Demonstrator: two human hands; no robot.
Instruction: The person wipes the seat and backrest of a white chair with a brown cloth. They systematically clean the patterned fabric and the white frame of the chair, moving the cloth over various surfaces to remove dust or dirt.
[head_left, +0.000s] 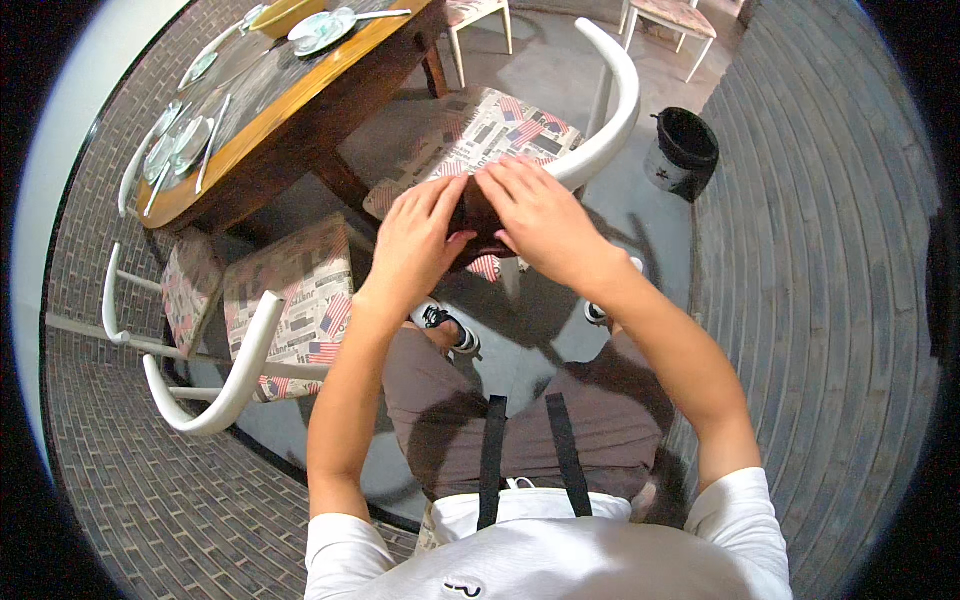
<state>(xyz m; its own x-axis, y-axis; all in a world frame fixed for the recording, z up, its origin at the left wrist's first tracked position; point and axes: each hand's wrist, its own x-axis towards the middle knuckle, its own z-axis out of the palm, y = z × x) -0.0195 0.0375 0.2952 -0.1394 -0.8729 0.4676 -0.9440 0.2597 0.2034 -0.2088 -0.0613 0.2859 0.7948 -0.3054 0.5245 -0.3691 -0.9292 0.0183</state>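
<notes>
My left hand (421, 229) and my right hand (536, 214) are close together in front of me. Between them is a dark brown, slightly glossy object (482, 212), perhaps leather. My fingers lie over its far side, and both thumbs are on the side nearer me. The hands cover most of it, so its exact kind cannot be told. Beyond and below the hands is a chair seat (517, 127) printed with newsprint and flags. Its curved white back rail (615, 112) passes just right of my right hand.
At upper left, a wooden table (300, 101) holds dishes (322, 31), chopsticks (214, 142) and a yellow bowl (286, 16). White-railed chairs (225, 405) stand at left. A lined trash bin (681, 150) is beside the grey plank-like wall (810, 247) at right.
</notes>
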